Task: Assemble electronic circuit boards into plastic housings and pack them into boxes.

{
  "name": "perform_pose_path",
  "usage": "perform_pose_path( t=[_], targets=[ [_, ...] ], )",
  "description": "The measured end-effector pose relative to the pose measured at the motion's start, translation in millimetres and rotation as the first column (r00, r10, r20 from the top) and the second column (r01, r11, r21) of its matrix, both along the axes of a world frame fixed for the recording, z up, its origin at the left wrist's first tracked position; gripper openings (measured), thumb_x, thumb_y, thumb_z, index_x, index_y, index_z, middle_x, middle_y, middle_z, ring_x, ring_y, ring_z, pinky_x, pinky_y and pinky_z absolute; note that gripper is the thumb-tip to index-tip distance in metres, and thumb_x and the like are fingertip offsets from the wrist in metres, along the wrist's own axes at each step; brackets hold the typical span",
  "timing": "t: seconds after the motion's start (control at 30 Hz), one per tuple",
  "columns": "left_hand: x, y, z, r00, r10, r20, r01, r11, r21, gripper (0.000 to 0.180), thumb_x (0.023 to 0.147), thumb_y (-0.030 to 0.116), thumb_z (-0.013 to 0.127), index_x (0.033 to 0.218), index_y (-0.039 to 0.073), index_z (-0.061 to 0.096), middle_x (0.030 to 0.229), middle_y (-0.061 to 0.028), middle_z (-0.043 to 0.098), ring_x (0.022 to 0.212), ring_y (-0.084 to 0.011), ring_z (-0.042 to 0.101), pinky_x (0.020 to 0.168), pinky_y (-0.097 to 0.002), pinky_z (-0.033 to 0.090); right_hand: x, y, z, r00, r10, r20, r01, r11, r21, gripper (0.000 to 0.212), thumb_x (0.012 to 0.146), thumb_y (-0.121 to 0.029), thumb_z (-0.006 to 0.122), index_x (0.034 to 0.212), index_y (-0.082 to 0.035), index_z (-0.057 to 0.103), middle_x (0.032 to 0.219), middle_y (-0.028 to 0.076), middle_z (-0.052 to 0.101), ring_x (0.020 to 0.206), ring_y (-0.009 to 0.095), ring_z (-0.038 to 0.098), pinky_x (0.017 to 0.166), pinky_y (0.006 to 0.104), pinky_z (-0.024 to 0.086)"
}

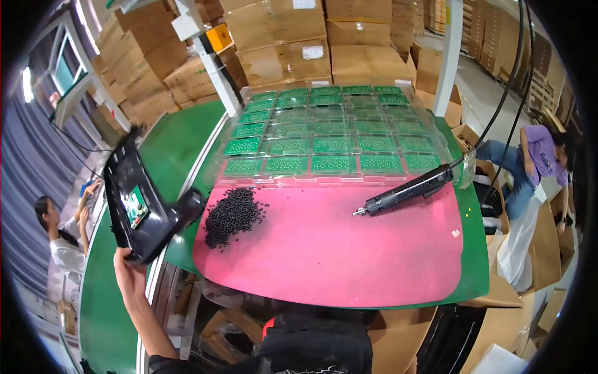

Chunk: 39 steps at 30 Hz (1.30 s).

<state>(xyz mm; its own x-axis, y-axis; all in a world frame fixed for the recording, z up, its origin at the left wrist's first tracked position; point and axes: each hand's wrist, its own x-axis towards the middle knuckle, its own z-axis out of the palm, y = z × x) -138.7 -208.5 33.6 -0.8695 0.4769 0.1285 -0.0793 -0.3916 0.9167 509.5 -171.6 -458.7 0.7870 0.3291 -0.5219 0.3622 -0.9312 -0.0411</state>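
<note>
On the left, my left hand [129,258] grips the lower edge of a large black plastic housing [161,227]. This housing is tilted up over the green belt, and a small green circuit board [134,208] sits inside it. My right hand is out of view. A heap of small black screws [232,218] lies on the left part of the pink mat [336,262]. On the mat's right side rests a black electric screwdriver [408,192], its tip pointing left and no hand on it. Behind the mat, clear plastic trays [299,181] hold rows of green circuit boards [330,144].
A green conveyor belt [103,311] with a metal rail runs along the left. Cardboard boxes [283,59] are stacked behind the table. Grey posts [448,59] and a black cable [507,81] rise near the trays. One person [65,249] is at left, another [542,153] at right.
</note>
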Motion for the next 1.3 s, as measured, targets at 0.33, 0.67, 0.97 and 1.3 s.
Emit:
perform_pose_path(
  t=[0.33, 0.67, 0.97, 1.3],
  targets=[
    [-115.1, -23.8, -73.0, 0.968, 0.186, 0.168, -0.215, 0.961, 0.174, 0.037, 0.094, 0.028, 0.066, 0.118, 0.002, 0.057, 0.110, -0.0094, 0.064, 0.096, -0.0205, 0.063, 0.089, -0.0393, 0.056, 14.5, -4.9, 43.2, 0.934, -0.079, -0.348, 0.184, 0.942, 0.281, 0.028, 0.090, -0.025, 0.063, 0.102, -0.001, 0.054, 0.096, 0.011, 0.052, 0.084, 0.023, 0.050, 0.074, 0.0371, 0.044],
    [-57.3, 59.0, -81.7, 0.980, -0.020, -0.197, 0.031, 0.998, 0.052, 0.019, 0.101, 0.023, 0.056, 0.096, 0.005, 0.058, 0.094, -0.0054, 0.064, 0.090, -0.0150, 0.059, 0.078, -0.0295, 0.045, 63.1, -49.7, 94.9, 0.904, 0.132, -0.406, 0.152, 0.789, 0.595, 0.026, 0.088, -0.021, 0.071, 0.079, 0.003, 0.066, 0.069, 0.002, 0.058, 0.059, 0.015, 0.052, 0.056, 0.0303, 0.044],
    [140.4, 75.8, -62.7, 0.446, -0.768, -0.460, 0.709, 0.617, -0.343, 0.020, 0.093, 0.013, 0.062, 0.081, -0.001, 0.069, 0.078, -0.0108, 0.070, 0.077, -0.0205, 0.067, 0.069, -0.0318, 0.052, 35.0, -57.6, 329.9, 0.909, 0.176, -0.379, 0.263, 0.464, 0.846, 0.022, 0.093, -0.017, 0.066, 0.101, 0.003, 0.068, 0.092, 0.006, 0.067, 0.085, 0.018, 0.059, 0.076, 0.0292, 0.048],
    [271.4, 51.5, -65.4, -0.135, -0.653, -0.745, 0.927, 0.183, -0.328, 0.090, 0.082, 0.030, 0.077, 0.148, 0.002, 0.023, 0.150, -0.0215, 0.031, 0.135, -0.0379, 0.038, 0.108, -0.0446, 0.038, -101.9, 33.0, 526.1, 0.413, 0.893, -0.177, 0.432, -0.021, 0.902, 0.087, 0.093, -0.044, 0.059, 0.153, 0.001, 0.016, 0.157, 0.017, 0.023, 0.140, 0.031, 0.033, 0.106, 0.0511, 0.042]
  ],
)
